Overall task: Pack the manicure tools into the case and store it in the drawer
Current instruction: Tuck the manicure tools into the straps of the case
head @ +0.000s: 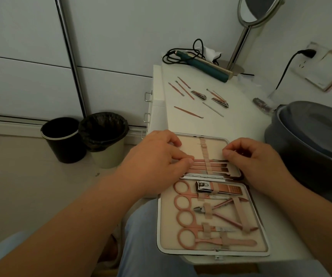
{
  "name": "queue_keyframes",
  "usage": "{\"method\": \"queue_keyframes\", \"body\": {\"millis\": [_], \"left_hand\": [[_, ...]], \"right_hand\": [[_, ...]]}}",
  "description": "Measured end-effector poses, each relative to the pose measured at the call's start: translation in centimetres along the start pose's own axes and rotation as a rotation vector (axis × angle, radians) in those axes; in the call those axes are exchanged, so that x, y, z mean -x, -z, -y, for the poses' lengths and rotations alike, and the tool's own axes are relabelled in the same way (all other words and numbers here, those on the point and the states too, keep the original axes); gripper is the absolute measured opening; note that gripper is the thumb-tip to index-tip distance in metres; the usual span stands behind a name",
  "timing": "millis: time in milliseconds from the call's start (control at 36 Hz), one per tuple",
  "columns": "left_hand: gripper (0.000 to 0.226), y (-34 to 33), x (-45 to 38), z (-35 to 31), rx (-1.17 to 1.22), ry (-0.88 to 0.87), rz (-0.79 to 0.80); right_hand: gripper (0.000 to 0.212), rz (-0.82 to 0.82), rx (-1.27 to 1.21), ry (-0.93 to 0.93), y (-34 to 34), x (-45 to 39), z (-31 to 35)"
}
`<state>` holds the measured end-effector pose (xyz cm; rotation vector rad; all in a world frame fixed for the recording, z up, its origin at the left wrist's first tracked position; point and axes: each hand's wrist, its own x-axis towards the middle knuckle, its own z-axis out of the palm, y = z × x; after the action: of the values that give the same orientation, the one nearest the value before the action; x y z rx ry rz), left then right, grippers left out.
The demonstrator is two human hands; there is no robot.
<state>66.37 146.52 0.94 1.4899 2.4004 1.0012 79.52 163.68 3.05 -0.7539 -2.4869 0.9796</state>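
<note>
The manicure case (213,214) lies open on the white table, cream inside. Its near half holds pink scissors (183,200), a nail clipper (217,188) and nippers (219,211) under elastic straps. In the far half, several thin pink tools (209,165) sit under one strap. My left hand (157,158) pinches the left end of one of these thin tools. My right hand (255,158) rests at the right edge of the far half, fingers curled at the tool tips. Loose tools lie farther back: thin picks (181,88), two clippers (199,95) (221,102) and two slim probes (188,112) (213,109).
A grey lidded pot (313,144) stands at the right, close to my right hand. A teal hair iron with black cord (203,65) and a mirror stand (241,37) sit at the back. Drawer handles (148,96) show on the table's left side. Two bins (85,138) stand on the floor.
</note>
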Motion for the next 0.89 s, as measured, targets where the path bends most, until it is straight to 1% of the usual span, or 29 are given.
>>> {"method": "queue_keyframes", "body": {"millis": [111, 222, 278, 361, 417, 500, 556, 639, 750, 833, 889], "left_hand": [[0.03, -0.2, 0.0, 0.1, -0.02, -0.022, -0.017], [0.027, -0.3, 0.0, 0.1, 0.029, -0.005, -0.037], [0.026, -0.4, 0.1, 0.1, 0.053, 0.001, -0.042], [0.024, -0.3, 0.1, 0.0, 0.119, 0.032, -0.058], [0.027, -0.3, 0.2, 0.0, 0.141, 0.041, -0.065], [0.035, -0.3, 0.3, -0.1, 0.14, 0.027, -0.064], [0.037, -0.2, 0.4, -0.2, 0.141, 0.027, -0.076], [0.041, -0.2, 0.3, -0.4, 0.138, 0.02, -0.096], [0.043, -0.2, 0.3, -0.4, 0.118, -0.003, -0.128], [0.041, -0.3, 0.3, -0.5, 0.11, -0.01, -0.146], [0.04, -0.3, 0.3, -0.5, 0.109, -0.017, -0.158]], "right_hand": [[0.01, 0.0, 0.045, 0.002, 0.1, -0.1, 0.1], [0.012, -0.094, 0.145, 0.039, 0.2, -1.8, 0.5], [0.01, -0.109, 0.191, 0.062, 0.1, -3.4, 1.0], [0.006, -0.063, 0.231, 0.065, -0.4, -6.3, 1.6], [0.002, -0.022, 0.266, 0.04, -1.0, -8.2, 1.9], [0.028, 0.051, 0.389, -0.012, -1.9, -10.4, 2.1], [0.034, 0.071, 0.453, -0.026, -2.4, -11.3, 2.3], [0.03, 0.078, 0.465, -0.036, -2.7, -12.1, 2.7], [0.018, 0.073, 0.416, -0.046, -2.8, -12.6, 2.9], [0.016, 0.088, 0.444, -0.052, -3.0, -12.5, 3.1], [0.02, 0.102, 0.485, -0.07, -3.1, -12.4, 3.4]]}}
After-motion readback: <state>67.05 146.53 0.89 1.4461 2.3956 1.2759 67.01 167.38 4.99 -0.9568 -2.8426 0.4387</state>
